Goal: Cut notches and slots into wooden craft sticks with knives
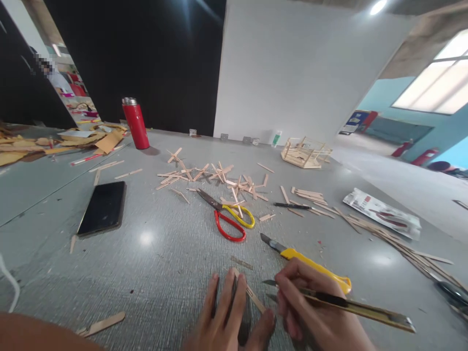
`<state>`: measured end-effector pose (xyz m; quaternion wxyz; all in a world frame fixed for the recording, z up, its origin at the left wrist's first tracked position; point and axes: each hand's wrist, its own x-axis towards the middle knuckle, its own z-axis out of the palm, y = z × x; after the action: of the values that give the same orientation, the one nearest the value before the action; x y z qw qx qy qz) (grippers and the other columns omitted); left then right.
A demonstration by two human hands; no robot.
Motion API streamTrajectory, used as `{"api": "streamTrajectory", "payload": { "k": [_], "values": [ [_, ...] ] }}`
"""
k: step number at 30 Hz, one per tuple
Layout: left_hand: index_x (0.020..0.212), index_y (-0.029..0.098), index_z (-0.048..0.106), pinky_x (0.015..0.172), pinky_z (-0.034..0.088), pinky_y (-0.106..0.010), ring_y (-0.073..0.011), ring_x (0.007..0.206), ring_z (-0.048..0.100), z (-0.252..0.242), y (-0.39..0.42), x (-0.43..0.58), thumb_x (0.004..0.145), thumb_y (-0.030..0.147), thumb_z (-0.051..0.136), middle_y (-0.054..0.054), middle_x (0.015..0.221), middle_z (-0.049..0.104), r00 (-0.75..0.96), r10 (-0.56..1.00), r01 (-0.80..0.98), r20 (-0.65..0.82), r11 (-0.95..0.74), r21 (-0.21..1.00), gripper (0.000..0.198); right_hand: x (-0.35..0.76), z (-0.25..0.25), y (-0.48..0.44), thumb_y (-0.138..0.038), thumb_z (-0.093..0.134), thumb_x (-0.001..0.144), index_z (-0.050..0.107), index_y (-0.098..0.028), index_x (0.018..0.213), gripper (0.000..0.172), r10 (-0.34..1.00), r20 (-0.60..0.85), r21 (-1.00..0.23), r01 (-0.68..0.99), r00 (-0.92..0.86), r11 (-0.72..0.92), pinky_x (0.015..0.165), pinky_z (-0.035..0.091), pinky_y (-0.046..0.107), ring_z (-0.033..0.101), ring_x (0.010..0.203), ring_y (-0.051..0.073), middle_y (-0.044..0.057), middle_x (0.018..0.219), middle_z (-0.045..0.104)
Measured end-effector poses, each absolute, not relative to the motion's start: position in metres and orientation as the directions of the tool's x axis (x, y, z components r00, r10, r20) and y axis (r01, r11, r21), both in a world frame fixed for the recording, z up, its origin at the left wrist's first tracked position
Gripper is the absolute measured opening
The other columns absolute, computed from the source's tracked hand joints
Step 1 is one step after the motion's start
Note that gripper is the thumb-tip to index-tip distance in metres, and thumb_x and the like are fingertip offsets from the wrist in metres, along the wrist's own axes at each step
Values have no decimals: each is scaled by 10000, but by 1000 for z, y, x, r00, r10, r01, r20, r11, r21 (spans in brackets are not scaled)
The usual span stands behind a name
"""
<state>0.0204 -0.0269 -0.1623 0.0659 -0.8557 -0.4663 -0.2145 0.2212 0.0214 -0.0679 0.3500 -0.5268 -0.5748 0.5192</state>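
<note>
My left hand [228, 317] lies at the bottom centre with fingers stretched flat, pressing a thin wooden stick [252, 294] down onto the grey table [153, 273]. My right hand [310, 312] is closed around a dark utility knife [351, 306], its blade tip pointing left and touching the stick beside my left fingertips. A yellow utility knife [310, 263] lies just beyond my right hand. Red-and-yellow scissors [228, 217] rest further back in the middle.
Several wooden sticks [215, 178] are scattered mid-table. A black phone [103, 207] lies left, a red flask [135, 123] behind it, cardboard scraps [54, 141] far left. A small stick frame [305, 153], a pen [292, 206], a printed packet [382, 213] and long strips [402, 243] sit right.
</note>
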Motion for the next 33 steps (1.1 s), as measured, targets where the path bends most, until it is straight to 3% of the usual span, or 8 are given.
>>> {"api": "streamTrajectory", "payload": {
  "k": [3,6,11,13,15,19,27,33],
  "values": [
    [1673,276,207,1190,441,-522,-354,1533,347,-162,-24,18,1009,108,562,-142,1658,375,516,740,801,432,-596,64,771,221,-69,24,-585,561,1018,573,-211,940,383,960,-140,-967,242,-242,-80,407,490,210,602,422,110,-12,644,672],
    [1674,237,199,1171,454,-507,-356,1534,356,-165,-18,13,1026,201,566,-177,1669,340,573,683,753,454,-657,38,746,221,-72,28,-544,570,1028,599,-194,807,416,945,-155,-939,340,-288,-51,445,498,193,596,455,96,4,604,664],
    [1683,222,160,1120,472,-513,-384,1474,455,-155,-14,5,1015,239,572,-237,1617,413,649,608,699,457,-713,-43,785,222,-77,28,-521,617,1005,657,-202,796,384,939,-180,-914,403,-293,-50,452,503,201,602,476,109,-6,583,648],
    [1688,211,126,1082,484,-546,-415,1422,509,-144,-14,5,1006,317,591,-269,1543,496,674,586,689,449,-718,-99,832,222,-77,25,-484,613,1013,639,-216,784,354,953,-112,-893,450,-282,28,441,488,199,593,464,106,-16,587,650],
    [1687,162,113,1029,503,-568,-452,1380,541,-133,-14,5,987,503,586,-302,1468,555,691,582,686,428,-714,-136,911,219,-75,23,-432,587,1031,599,-228,737,358,956,11,-835,524,-292,170,429,458,198,555,432,98,-38,535,610],
    [1666,47,141,1024,476,-570,-486,1372,535,-121,-12,5,930,768,479,-353,1421,567,727,558,657,400,-735,-169,1085,212,-73,21,-339,566,1033,518,-245,660,388,912,233,-677,617,-338,402,387,391,204,456,368,87,-73,457,517],
    [1663,32,141,1149,281,-575,-485,1408,490,-123,-13,3,959,785,353,-334,1452,549,729,549,652,409,-740,-168,1053,209,-73,23,-334,553,1042,517,-252,661,392,914,227,-670,627,-337,397,375,407,187,478,334,85,-86,433,525],
    [1668,46,100,1155,268,-570,-490,1430,449,-121,-13,3,923,796,442,-356,1481,505,725,581,649,369,-756,-84,1111,210,-72,22,-359,561,1038,536,-252,668,386,924,180,-690,626,-337,363,377,392,212,464,367,95,-75,462,513]
  ]
}}
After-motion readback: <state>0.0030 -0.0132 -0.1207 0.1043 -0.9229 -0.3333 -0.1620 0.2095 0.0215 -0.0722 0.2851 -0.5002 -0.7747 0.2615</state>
